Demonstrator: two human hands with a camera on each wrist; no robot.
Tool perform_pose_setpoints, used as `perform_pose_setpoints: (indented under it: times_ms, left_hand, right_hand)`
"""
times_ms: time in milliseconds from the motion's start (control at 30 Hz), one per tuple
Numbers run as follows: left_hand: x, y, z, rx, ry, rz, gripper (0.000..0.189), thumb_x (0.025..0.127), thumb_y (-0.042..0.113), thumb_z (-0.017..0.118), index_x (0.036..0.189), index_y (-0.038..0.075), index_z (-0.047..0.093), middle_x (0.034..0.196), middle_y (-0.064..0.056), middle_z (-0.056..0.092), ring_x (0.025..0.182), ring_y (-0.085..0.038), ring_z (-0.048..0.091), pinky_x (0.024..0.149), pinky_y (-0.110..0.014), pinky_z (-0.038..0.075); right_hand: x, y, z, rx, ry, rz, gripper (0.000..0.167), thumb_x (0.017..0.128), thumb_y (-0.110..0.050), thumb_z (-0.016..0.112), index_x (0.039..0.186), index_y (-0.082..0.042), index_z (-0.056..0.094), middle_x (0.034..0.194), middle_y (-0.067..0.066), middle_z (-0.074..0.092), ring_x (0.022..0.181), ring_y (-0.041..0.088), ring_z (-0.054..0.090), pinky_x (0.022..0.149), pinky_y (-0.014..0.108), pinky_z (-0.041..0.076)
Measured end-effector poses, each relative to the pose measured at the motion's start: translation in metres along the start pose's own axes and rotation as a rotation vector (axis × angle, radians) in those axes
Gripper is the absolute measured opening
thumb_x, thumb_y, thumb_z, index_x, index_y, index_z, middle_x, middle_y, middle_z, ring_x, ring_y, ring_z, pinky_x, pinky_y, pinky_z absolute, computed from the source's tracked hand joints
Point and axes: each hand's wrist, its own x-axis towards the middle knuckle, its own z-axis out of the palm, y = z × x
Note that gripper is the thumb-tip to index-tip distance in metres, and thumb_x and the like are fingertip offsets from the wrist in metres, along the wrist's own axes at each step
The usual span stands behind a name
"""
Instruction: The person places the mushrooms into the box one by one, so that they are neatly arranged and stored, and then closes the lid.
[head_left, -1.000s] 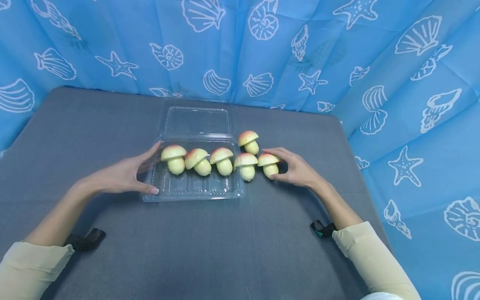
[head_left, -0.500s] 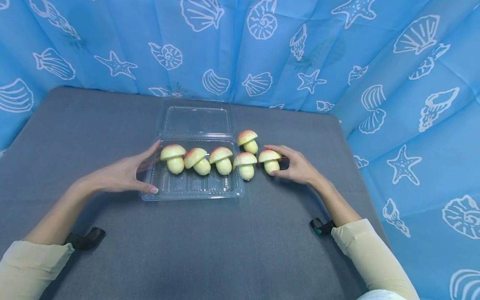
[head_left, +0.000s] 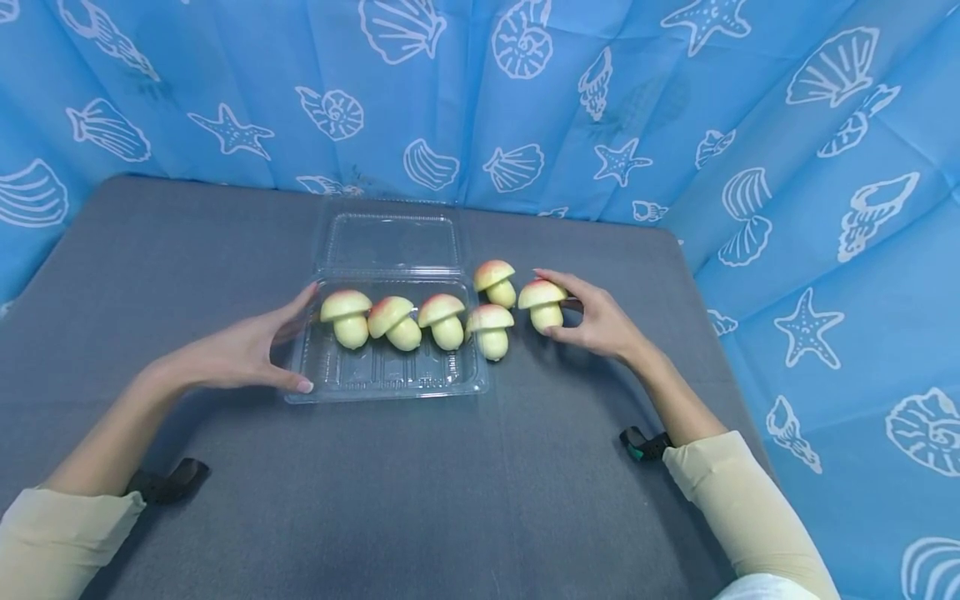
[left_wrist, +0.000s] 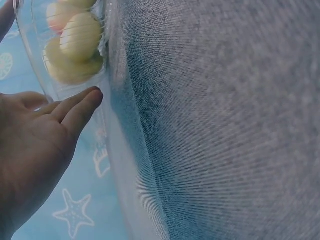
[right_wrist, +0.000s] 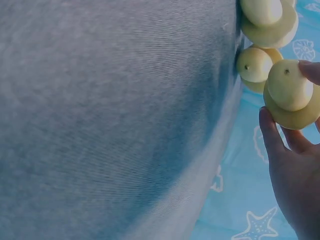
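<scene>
My right hand (head_left: 592,321) pinches a pale yellow-green toy mushroom (head_left: 543,305) with a reddish cap, thumb at the stem and fingers at the cap. In the right wrist view this toy mushroom (right_wrist: 290,92) is held above the table. My left hand (head_left: 243,348) spreads along the left side of a clear plastic container (head_left: 390,392), its fingers straight in the left wrist view. Three similar mushrooms (head_left: 442,321) stand in a row inside the container. One more mushroom (head_left: 492,335) is at the container's right edge, and another mushroom (head_left: 495,283) lies just behind it.
The container's clear lid (head_left: 395,242) is folded back flat towards the rear of the table. A grey cloth (head_left: 390,492) covers the table. Behind and to the right hangs a blue curtain (head_left: 555,125) with white shell prints.
The right hand has lifted its toy mushroom and moved it slightly away from the person. The left hand and the container stay nearly still.
</scene>
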Motion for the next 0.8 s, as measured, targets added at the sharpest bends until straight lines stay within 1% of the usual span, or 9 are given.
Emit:
perform_pose_setpoints:
  times_ms: [67,133,200,367,467,600,700,800]
  left_hand:
    - [0.000,-0.001,0.001,-0.002,0.003,0.003,0.130,0.077,0.035,0.086,0.158,0.022,-0.015,0.165,-0.016,-0.006,0.144,-0.049,0.021,0.114,-0.062,0.025]
    - [0.000,-0.001,0.001,-0.003,0.005,0.009,0.131,0.077,0.035,0.087,0.158,0.021,-0.014,0.165,-0.017,-0.006,0.144,-0.048,0.021,0.114,-0.061,0.024]
    - [-0.001,-0.001,0.001,-0.003,0.007,0.014,0.131,0.077,0.034,0.087,0.158,0.019,-0.014,0.165,-0.018,-0.005,0.145,-0.048,0.021,0.115,-0.061,0.024]
    - [-0.002,-0.001,0.002,0.004,0.013,0.016,0.132,0.076,0.036,0.087,0.158,0.019,-0.014,0.164,-0.019,-0.003,0.145,-0.047,0.021,0.115,-0.058,0.023]
    - [-0.003,-0.001,0.004,0.004,0.011,0.012,0.133,0.075,0.037,0.088,0.158,0.020,-0.015,0.164,-0.020,-0.003,0.144,-0.047,0.022,0.115,-0.059,0.023]
    - [-0.004,-0.001,0.007,-0.005,-0.003,0.005,0.136,0.074,0.036,0.088,0.157,0.022,-0.019,0.164,-0.019,-0.008,0.144,-0.047,0.022,0.115,-0.058,0.023]
    - [-0.003,-0.001,0.009,-0.013,-0.008,-0.003,0.137,0.074,0.035,0.088,0.156,0.022,-0.020,0.164,-0.017,-0.011,0.144,-0.047,0.021,0.114,-0.056,0.024]
    - [-0.002,-0.001,0.010,-0.020,-0.006,-0.012,0.137,0.074,0.035,0.088,0.156,0.022,-0.021,0.164,-0.016,-0.013,0.145,-0.046,0.020,0.114,-0.054,0.024]
  right_hand:
    - [0.001,-0.003,-0.001,0.002,0.013,-0.006,0.077,0.083,-0.003,0.079,0.150,-0.011,0.044,0.145,0.014,0.049,0.126,0.030,0.052,0.107,0.051,0.044]
    - [0.003,0.006,0.000,0.003,0.026,-0.017,0.077,0.082,-0.006,0.081,0.150,-0.015,0.045,0.145,0.011,0.050,0.126,0.026,0.053,0.107,0.049,0.044]
    - [0.004,0.001,0.000,-0.006,0.032,-0.026,0.076,0.081,-0.003,0.080,0.148,-0.011,0.046,0.143,0.013,0.052,0.124,0.028,0.054,0.106,0.050,0.045]
    - [0.003,-0.028,-0.002,-0.003,0.028,-0.063,0.071,0.081,0.005,0.077,0.144,0.003,0.047,0.137,0.022,0.054,0.121,0.035,0.056,0.105,0.052,0.045]
    - [0.003,-0.043,-0.004,-0.003,0.018,-0.091,0.069,0.080,0.006,0.076,0.143,0.007,0.047,0.137,0.024,0.054,0.121,0.037,0.055,0.104,0.052,0.046]
    - [0.004,-0.047,-0.004,0.025,0.005,-0.120,0.069,0.080,0.006,0.076,0.143,0.007,0.047,0.138,0.022,0.054,0.122,0.033,0.054,0.103,0.050,0.047]
    - [0.006,-0.047,-0.003,0.062,0.001,-0.149,0.070,0.080,0.007,0.076,0.143,0.005,0.048,0.137,0.021,0.053,0.121,0.029,0.054,0.103,0.049,0.048]
    - [0.010,-0.049,-0.001,0.070,0.002,-0.173,0.070,0.080,0.007,0.076,0.144,0.003,0.048,0.134,0.019,0.053,0.120,0.026,0.054,0.102,0.048,0.048]
